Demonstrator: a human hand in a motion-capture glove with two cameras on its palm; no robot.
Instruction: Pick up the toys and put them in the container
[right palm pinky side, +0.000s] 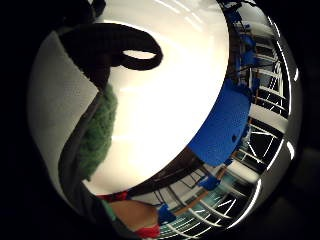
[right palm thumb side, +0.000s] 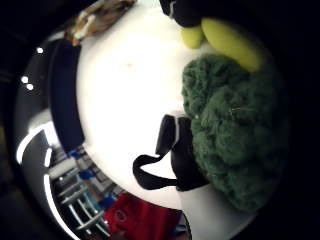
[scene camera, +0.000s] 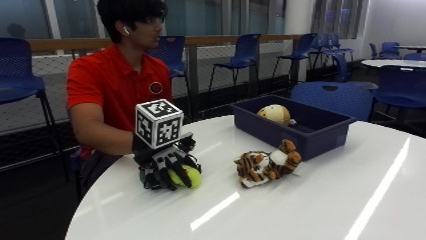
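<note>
**Gloved hand down on the green toy, bin waiting across the tabletop**

I'm starting with the big picture: the round white glossy tabletop (scene camera: 319, 200) carries everything, and the dark blue rectangular plastic container (scene camera: 313, 131) sits on its far side, well apart from my hand, with a cream-coloured round plush toy (scene camera: 274, 114) already inside it. Just in front of the container's near wall lies the orange-and-black striped stuffed tiger (scene camera: 267, 165), on its side, untouched.

Now the step in hand. My black-gloved right hand (scene camera: 165, 165) is down at the tabletop's near edge, curled over the green knitted toy with its yellow-green rounded parts (right palm thumb side: 235, 135). From outside I see only the yellow-green part poking out under the fingers; the thumb-side palm view shows the knitted green bulk right against the palm. The fingers are wrapped around it, so I'm calling this a grasp in place.

To do it well, I'd keep the soft body seated in the palm before lifting, rise straight off the surface, then carry high enough to pass over the tiger and the container's wall before letting go.

Pose: forearm angled down from the tabletop's edge, back of the hand up, knuckles bent, fingertips tucked beneath the toy.
</note>
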